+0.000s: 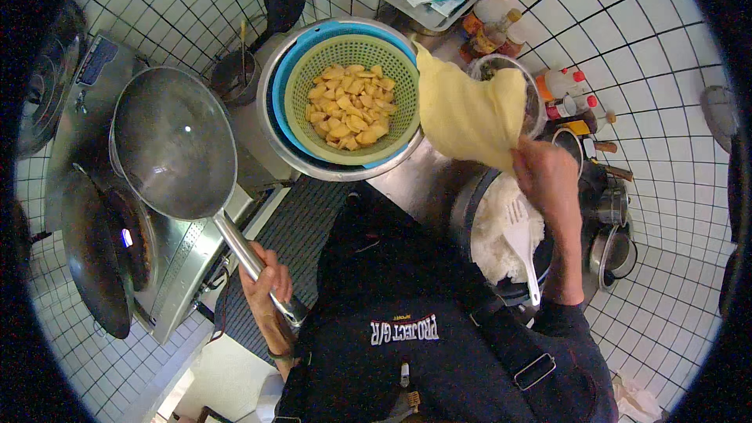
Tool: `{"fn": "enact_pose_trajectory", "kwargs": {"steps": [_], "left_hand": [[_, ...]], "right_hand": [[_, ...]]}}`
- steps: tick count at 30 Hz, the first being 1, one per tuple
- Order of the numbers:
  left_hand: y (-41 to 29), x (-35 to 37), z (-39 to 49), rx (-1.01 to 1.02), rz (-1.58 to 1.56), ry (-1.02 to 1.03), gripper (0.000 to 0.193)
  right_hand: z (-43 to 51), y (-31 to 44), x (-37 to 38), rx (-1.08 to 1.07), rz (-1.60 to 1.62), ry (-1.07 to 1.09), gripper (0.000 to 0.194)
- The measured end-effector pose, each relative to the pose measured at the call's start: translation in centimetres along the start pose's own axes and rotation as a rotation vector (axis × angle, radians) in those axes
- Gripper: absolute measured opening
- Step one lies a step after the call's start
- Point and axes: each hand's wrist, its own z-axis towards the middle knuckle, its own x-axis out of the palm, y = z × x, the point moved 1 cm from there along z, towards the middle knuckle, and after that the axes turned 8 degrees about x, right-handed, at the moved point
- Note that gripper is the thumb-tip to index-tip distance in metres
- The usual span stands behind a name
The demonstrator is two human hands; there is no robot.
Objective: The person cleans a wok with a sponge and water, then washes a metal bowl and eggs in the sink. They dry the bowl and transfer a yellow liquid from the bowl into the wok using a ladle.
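Note:
My left hand (267,279) grips the metal handle of a large wok (176,141), which is held up at the left, its inside dark with a greyish haze. In my right hand (546,176) is a yellow cloth (473,108), pinched at its lower corner and spread out to the left. Between the two, a green plastic colander (296,100) holds pale yellow sliced pieces (352,108). It sits within a blue basin (279,88) and a wide metal bowl (267,135). Below my right hand stands a pot of cooked white rice (493,247) with a white slotted plastic spatula (520,244) on it.
A stove (188,276) on the left carries a second dark wok (97,252). Several sauce bottles (564,82) line the right tiled wall. A metal tray (435,17) with packets is at the back. Knives (611,170) and small metal pots (611,205) are at right.

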Motion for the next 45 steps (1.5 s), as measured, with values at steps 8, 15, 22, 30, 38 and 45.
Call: {"fn": "enact_pose_trajectory", "kwargs": {"steps": [8, 15, 22, 30, 38, 45], "left_hand": [[0.9, 0.3, 1.4, -0.052, -0.003, 0.028, 0.03], [1.2, 0.6, 1.5, -0.072, -0.027, 0.091, 0.035], [0.7, -0.3, 0.8, -0.041, -0.042, 0.048, 0.031], [0.2, -1.1, -0.6, -0.026, -0.071, 0.021, 0.03], [-0.6, -2.2, -1.8, 0.003, -0.032, 0.029, 0.028], [-1.5, -1.6, -3.1, 0.006, -0.022, 0.033, 0.031]], "right_hand": [[0.7, -2.1, 2.7, 0.114, 0.493, 0.031, 0.014], [0.9, -0.3, 3.5, 0.17, 0.564, -0.478, 0.003], [-0.5, -1.2, 1.7, 0.315, 0.586, -0.195, 0.017], [0.2, -3.9, -2.0, 0.312, 1.015, -0.455, 0.028], [1.5, -7.9, -1.7, 0.113, 2.123, -0.214, 0.033], [2.9, -6.6, -0.5, 0.209, 2.113, -0.039, 0.027]]}}
